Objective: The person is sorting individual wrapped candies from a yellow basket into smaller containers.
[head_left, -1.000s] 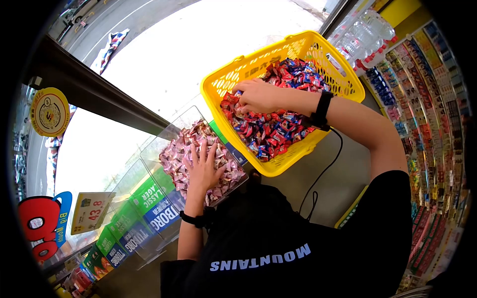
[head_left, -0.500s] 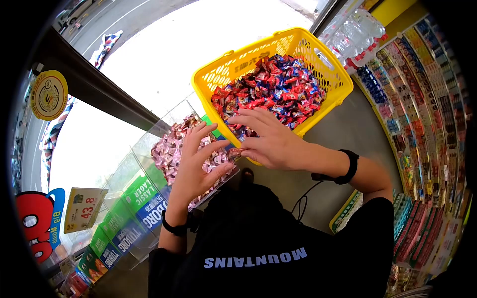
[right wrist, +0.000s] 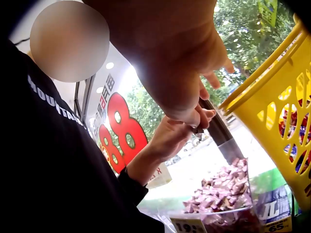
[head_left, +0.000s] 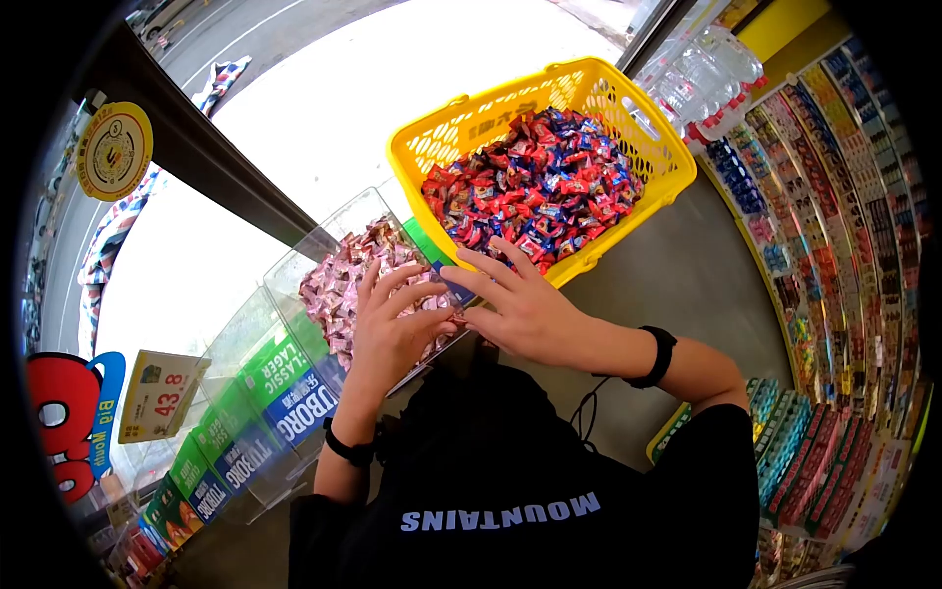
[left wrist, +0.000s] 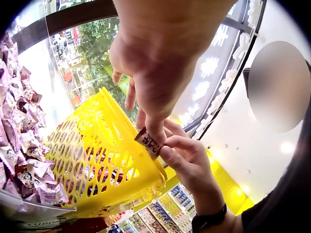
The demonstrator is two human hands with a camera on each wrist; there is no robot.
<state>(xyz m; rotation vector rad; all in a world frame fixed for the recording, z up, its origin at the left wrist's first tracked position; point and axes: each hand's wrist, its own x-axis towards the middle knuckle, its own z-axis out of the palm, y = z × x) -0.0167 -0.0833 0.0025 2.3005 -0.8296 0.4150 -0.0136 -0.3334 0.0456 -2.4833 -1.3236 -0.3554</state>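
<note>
One small wrapped candy (left wrist: 147, 141), whitish-pink with dark ends, sits between the fingertips of both hands. My left hand (head_left: 386, 329) pinches it at one side, over the clear bin (head_left: 345, 208) of pink-wrapped candies (head_left: 339, 285). From the other side my right hand (head_left: 530, 312) holds it with thumb and finger, the other fingers spread near the basket's lower rim. The yellow basket (head_left: 417, 147), full of red and blue wrapped candies (head_left: 549, 177), stands just beyond. In the right wrist view the hands mostly cover the held candy.
More clear bins (head_left: 235, 344) run to the lower left, beside green and blue beer cartons (head_left: 294, 398). A price card (head_left: 162, 398) stands at the left. Stocked shelves (head_left: 834, 196) and large water bottles (head_left: 702, 79) line the right side. A dark post (head_left: 196, 137) rises behind the bins.
My right hand has left the candies in the yellow basket and come down to meet my left. The left hand has lifted off the pink candies, and both now hold one candy.
</note>
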